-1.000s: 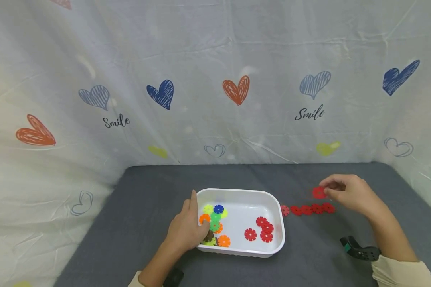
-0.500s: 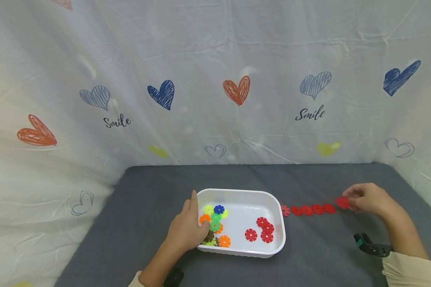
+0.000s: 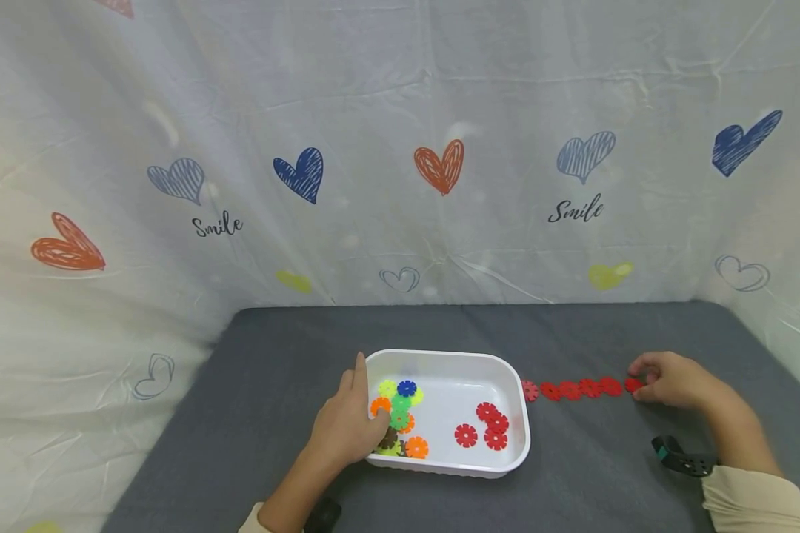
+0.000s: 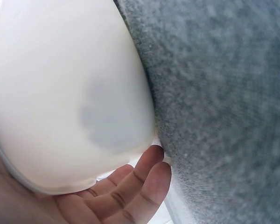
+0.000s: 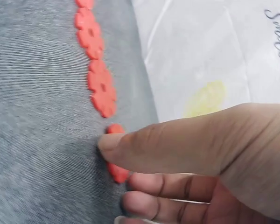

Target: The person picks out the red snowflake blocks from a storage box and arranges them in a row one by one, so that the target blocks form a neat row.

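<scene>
My left hand [image 3: 348, 422] grips the left end of a white plastic tray [image 3: 440, 379], thumb over the rim; in the left wrist view its fingers [image 4: 151, 182] curl under the tray's outer wall. On the right, my right hand [image 3: 680, 383] pinches a red notched plastic disc [image 3: 632, 384] low over the cloth. This disc lies at the right end of a row of red notched discs [image 3: 570, 390]. In the right wrist view, the thumb partly covers the held disc [image 5: 119, 173], and a small gap separates it from the closest row disc [image 5: 101, 88].
Inside the tray, several red discs [image 3: 495, 423] lie at the right, with mixed orange, green, yellow, brown and blue discs [image 3: 400, 403] at the left. A grey cloth [image 3: 573, 474] covers the table. Behind it hangs a white curtain [image 3: 493, 229] with printed hearts.
My right hand carried the red disc rightward from above the row, then lowered it at the row's right end. The left hand and tray stay put.
</scene>
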`<action>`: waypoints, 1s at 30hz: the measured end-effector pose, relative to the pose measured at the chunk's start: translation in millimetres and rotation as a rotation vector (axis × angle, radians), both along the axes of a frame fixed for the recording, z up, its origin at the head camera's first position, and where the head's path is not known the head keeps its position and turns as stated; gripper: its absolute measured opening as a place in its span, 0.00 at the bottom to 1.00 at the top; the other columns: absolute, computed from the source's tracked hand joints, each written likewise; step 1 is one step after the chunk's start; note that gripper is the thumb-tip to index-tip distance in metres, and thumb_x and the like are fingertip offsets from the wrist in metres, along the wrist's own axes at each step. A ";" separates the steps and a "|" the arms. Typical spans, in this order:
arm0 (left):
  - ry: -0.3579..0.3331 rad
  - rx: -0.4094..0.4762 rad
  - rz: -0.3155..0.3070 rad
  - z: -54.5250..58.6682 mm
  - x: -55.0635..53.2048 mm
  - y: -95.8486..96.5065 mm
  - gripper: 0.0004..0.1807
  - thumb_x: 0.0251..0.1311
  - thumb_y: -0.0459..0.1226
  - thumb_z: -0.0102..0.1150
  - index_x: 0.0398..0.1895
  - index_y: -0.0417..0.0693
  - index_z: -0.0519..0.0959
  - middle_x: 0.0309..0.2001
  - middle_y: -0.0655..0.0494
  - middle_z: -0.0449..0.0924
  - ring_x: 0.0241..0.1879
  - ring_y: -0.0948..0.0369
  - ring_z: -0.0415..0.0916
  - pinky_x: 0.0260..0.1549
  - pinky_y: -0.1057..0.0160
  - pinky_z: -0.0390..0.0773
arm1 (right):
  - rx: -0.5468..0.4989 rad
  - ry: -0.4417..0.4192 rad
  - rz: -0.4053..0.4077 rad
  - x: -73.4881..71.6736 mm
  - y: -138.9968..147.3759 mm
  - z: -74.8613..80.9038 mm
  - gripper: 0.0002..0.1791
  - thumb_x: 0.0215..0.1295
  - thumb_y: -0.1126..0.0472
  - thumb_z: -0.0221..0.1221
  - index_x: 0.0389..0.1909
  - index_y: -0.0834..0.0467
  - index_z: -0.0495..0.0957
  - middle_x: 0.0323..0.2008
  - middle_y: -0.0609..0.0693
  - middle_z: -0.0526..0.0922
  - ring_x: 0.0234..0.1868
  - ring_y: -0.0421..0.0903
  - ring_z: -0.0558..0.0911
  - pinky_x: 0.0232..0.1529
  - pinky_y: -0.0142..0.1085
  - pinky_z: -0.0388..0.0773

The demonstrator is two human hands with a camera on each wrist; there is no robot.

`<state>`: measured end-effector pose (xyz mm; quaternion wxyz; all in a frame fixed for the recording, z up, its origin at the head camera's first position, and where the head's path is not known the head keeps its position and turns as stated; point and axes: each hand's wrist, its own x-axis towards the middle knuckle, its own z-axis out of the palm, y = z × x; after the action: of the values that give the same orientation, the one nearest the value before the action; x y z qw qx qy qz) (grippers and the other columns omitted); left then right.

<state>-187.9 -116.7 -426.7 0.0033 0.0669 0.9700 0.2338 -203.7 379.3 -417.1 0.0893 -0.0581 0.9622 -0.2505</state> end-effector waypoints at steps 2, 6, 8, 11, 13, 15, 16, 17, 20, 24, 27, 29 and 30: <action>0.002 0.000 0.000 0.2 0.2 -0.1 0.51 0.53 0.42 0.60 0.79 0.36 0.48 0.62 0.39 0.68 0.26 0.55 0.70 0.21 0.58 0.69 | 0.012 0.019 0.002 -0.4 -3.3 0.1 0.14 0.53 0.66 0.68 0.40 0.67 0.79 0.23 0.47 0.69 0.24 0.46 0.68 0.27 0.41 0.64; 0.001 -0.005 0.002 -0.2 0.4 -0.2 0.51 0.53 0.42 0.60 0.79 0.36 0.48 0.63 0.39 0.68 0.27 0.55 0.70 0.22 0.58 0.69 | 0.023 0.015 -0.007 -1.5 -8.0 1.0 0.13 0.54 0.67 0.68 0.39 0.67 0.79 0.25 0.49 0.69 0.26 0.46 0.68 0.28 0.42 0.64; -0.001 -0.009 0.002 -0.6 0.6 -0.5 0.51 0.53 0.42 0.60 0.79 0.36 0.48 0.63 0.39 0.68 0.27 0.55 0.70 0.22 0.58 0.69 | 0.031 0.006 -0.009 -2.2 -8.6 0.5 0.13 0.54 0.67 0.68 0.39 0.67 0.79 0.26 0.50 0.70 0.27 0.47 0.68 0.29 0.42 0.65; 0.000 -0.010 0.001 -0.2 0.5 -0.5 0.51 0.53 0.42 0.60 0.79 0.36 0.48 0.62 0.39 0.68 0.26 0.56 0.70 0.21 0.58 0.69 | 0.034 -0.001 -0.016 -2.9 -9.4 -0.3 0.13 0.54 0.67 0.68 0.40 0.66 0.79 0.27 0.50 0.70 0.27 0.47 0.68 0.29 0.42 0.65; 0.003 -0.008 0.001 0.2 0.6 -0.5 0.51 0.53 0.42 0.60 0.79 0.36 0.48 0.62 0.39 0.68 0.26 0.56 0.70 0.21 0.59 0.69 | 0.036 0.001 -0.017 -3.4 -9.8 -0.8 0.13 0.54 0.68 0.68 0.40 0.66 0.79 0.27 0.50 0.70 0.27 0.47 0.68 0.29 0.42 0.65; 0.005 -0.005 -0.001 0.6 0.8 -0.5 0.51 0.53 0.42 0.60 0.79 0.36 0.48 0.62 0.39 0.68 0.26 0.56 0.70 0.21 0.59 0.69 | 0.038 0.007 -0.023 -3.8 -10.7 -1.0 0.13 0.53 0.68 0.68 0.39 0.66 0.79 0.27 0.50 0.70 0.27 0.47 0.68 0.29 0.42 0.65; 0.006 -0.003 -0.001 0.6 1.0 -0.5 0.51 0.53 0.42 0.60 0.79 0.36 0.48 0.63 0.39 0.68 0.26 0.56 0.70 0.21 0.59 0.69 | 0.040 0.010 -0.021 -4.1 -10.9 -1.2 0.13 0.53 0.69 0.68 0.39 0.66 0.79 0.27 0.50 0.70 0.27 0.47 0.68 0.29 0.42 0.65; 0.004 -0.004 0.000 0.4 1.3 -0.7 0.51 0.53 0.42 0.60 0.79 0.36 0.49 0.63 0.39 0.68 0.26 0.56 0.70 0.21 0.59 0.69 | 0.041 0.013 -0.020 -4.1 -11.2 -1.5 0.13 0.53 0.69 0.68 0.39 0.66 0.79 0.27 0.49 0.70 0.27 0.47 0.68 0.30 0.42 0.65; 0.005 -0.004 0.000 0.1 1.8 -1.0 0.51 0.53 0.42 0.60 0.79 0.36 0.49 0.62 0.39 0.68 0.26 0.56 0.70 0.21 0.58 0.68 | 0.046 0.028 -0.008 -4.1 -11.8 -1.5 0.13 0.52 0.69 0.68 0.39 0.66 0.79 0.28 0.50 0.70 0.28 0.47 0.69 0.30 0.43 0.66; 0.013 -0.005 0.006 -0.5 2.4 -0.9 0.51 0.53 0.41 0.60 0.79 0.35 0.49 0.61 0.39 0.68 0.24 0.56 0.68 0.20 0.59 0.67 | 0.062 0.069 0.004 -2.8 -16.2 4.3 0.14 0.52 0.68 0.68 0.40 0.66 0.79 0.31 0.54 0.76 0.33 0.52 0.75 0.33 0.48 0.72; 0.020 -0.002 0.012 -0.5 2.4 -0.5 0.51 0.53 0.42 0.60 0.79 0.36 0.49 0.61 0.40 0.68 0.24 0.57 0.68 0.20 0.59 0.67 | 0.045 0.103 0.022 -0.2 -27.2 13.2 0.14 0.56 0.66 0.66 0.43 0.66 0.80 0.36 0.58 0.80 0.38 0.58 0.79 0.35 0.52 0.76; 0.023 0.001 0.011 -0.1 2.2 -0.1 0.51 0.53 0.42 0.60 0.79 0.36 0.49 0.61 0.40 0.68 0.24 0.56 0.68 0.20 0.59 0.67 | 0.021 0.124 0.048 2.9 -39.6 19.0 0.14 0.59 0.65 0.66 0.45 0.66 0.80 0.38 0.58 0.81 0.40 0.58 0.80 0.35 0.51 0.77; 0.025 0.004 0.008 0.2 2.2 0.1 0.51 0.53 0.42 0.61 0.78 0.35 0.49 0.61 0.39 0.68 0.24 0.56 0.68 0.20 0.59 0.67 | 0.005 0.139 0.068 4.7 -47.0 21.6 0.14 0.60 0.65 0.66 0.46 0.66 0.80 0.39 0.58 0.82 0.39 0.57 0.81 0.35 0.50 0.78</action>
<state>-185.6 -116.6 -426.4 -0.0102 0.0659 0.9697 0.2349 -199.0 332.3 -395.5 0.0310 -0.1076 0.9642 -0.2402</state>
